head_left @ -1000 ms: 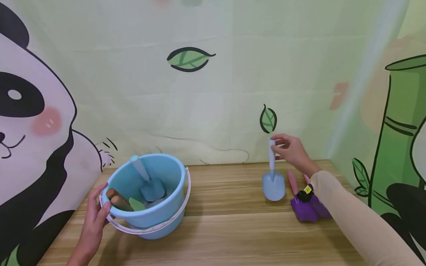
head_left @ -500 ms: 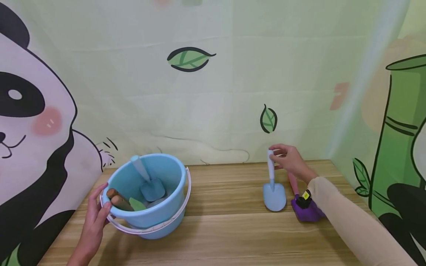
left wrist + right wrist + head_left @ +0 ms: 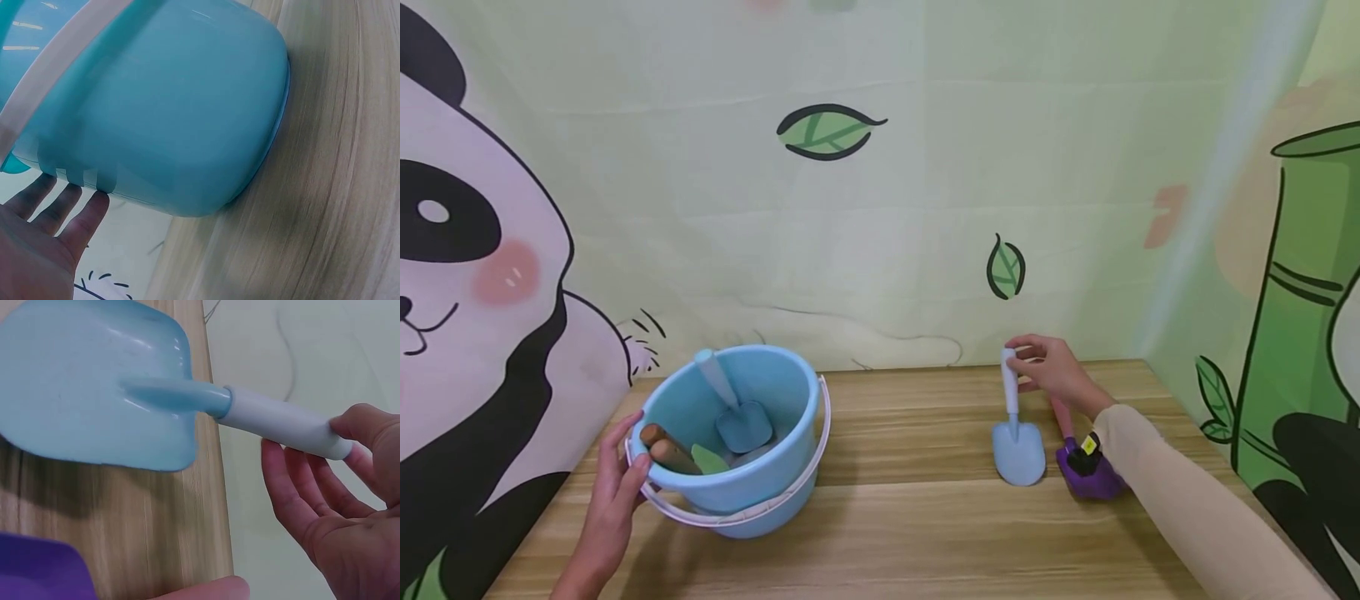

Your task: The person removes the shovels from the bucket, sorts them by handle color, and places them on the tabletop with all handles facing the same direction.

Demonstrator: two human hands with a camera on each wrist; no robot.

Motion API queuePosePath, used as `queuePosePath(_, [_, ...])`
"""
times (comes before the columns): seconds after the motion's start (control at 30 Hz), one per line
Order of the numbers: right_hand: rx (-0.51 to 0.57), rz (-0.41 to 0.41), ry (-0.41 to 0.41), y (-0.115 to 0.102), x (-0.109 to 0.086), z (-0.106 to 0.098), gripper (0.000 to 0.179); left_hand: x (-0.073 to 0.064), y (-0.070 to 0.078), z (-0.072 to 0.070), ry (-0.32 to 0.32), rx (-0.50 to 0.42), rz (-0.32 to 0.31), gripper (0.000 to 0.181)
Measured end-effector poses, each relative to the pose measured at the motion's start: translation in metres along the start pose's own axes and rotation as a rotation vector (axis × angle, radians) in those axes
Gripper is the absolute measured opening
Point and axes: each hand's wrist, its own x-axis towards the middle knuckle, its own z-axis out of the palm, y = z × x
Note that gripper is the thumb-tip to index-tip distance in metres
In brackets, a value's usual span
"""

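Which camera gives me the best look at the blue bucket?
The head view: it keeps the entire blue bucket in frame and looks inside, onto a blue shovel. The left wrist view crops it, showing mainly its outer wall and part of the white handle. The right wrist view doesn't show it.

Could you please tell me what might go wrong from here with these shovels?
The right grip pinches the light blue shovel near the end of its handle, so the blade might swing or twist. The purple shovel lies close by, partly hidden by the sleeve, and could perhaps get knocked.
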Motion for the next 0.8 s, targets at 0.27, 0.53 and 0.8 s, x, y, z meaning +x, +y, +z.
queuePosePath(0.27, [-0.012,0.052,-0.037,0.005,0.004,-0.001,0.041,0.000,0.001,0.000,0.006,0.003,0.000,0.056])
queuePosePath(0.53, [-0.026,0.090,-0.106,0.011,0.007,-0.001,0.039,0.000,0.001,0.000,0.003,0.009,-0.007,0.056])
queuePosePath(0.8, [-0.053,0.107,-0.161,0.020,0.010,0.001,0.040,0.000,0.001,-0.001,0.000,-0.011,-0.006,0.057])
